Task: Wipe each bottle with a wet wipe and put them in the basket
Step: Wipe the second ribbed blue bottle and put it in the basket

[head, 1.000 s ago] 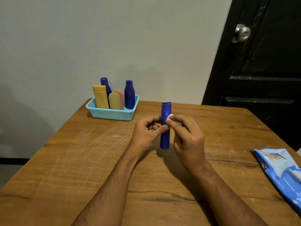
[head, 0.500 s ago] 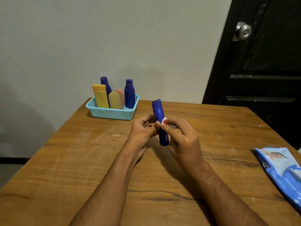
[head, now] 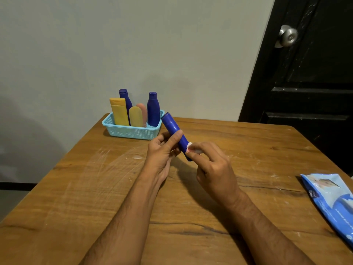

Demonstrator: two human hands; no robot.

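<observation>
Both hands work mid-table: left hand [head: 162,150] pinches the tilted blue bottle [head: 174,131], cap toward eleven o'clock, near the basket [head: 131,131]; right hand [head: 212,165] pinches the wet wipe [head: 191,149] low. Rotate steadily, wiping upward.

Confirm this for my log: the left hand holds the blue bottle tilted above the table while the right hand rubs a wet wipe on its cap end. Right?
Not quite. In the head view the right hand presses the wet wipe near the blue bottle's lower end; the cap end points up toward the basket. The rest stands: the left hand holds it tilted above the table.
</observation>
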